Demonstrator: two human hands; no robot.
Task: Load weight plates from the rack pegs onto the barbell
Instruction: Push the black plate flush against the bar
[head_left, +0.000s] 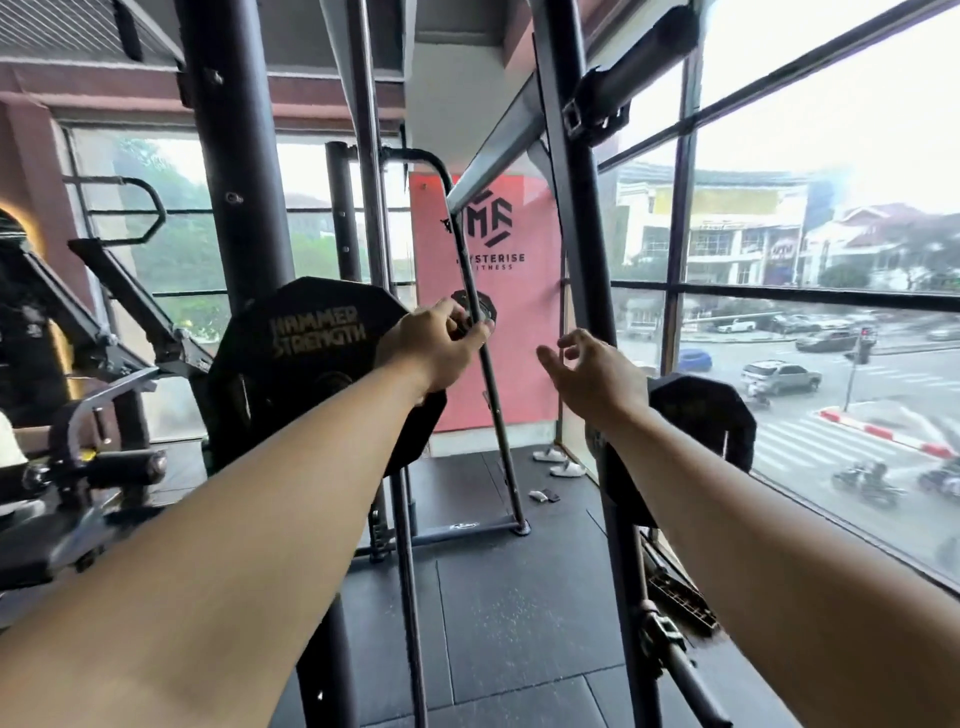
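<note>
One small black plate (482, 307) stood on edge, flat face forward, left grip (434, 345) clamped on it; right grip (592, 374) apart.

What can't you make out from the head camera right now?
Head view only:
Small plate: mostly covered by the gripping left hand; its peg is hidden.
Right-side plate: right forearm covers part; markings blurred.
Barbell sleeve: blurred; its collar at the upright is indistinct.

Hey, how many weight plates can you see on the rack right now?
3: the large plate beside the left hand, the small plate in its fingers, and a third plate on the right upright. Others may hide behind them.
</note>
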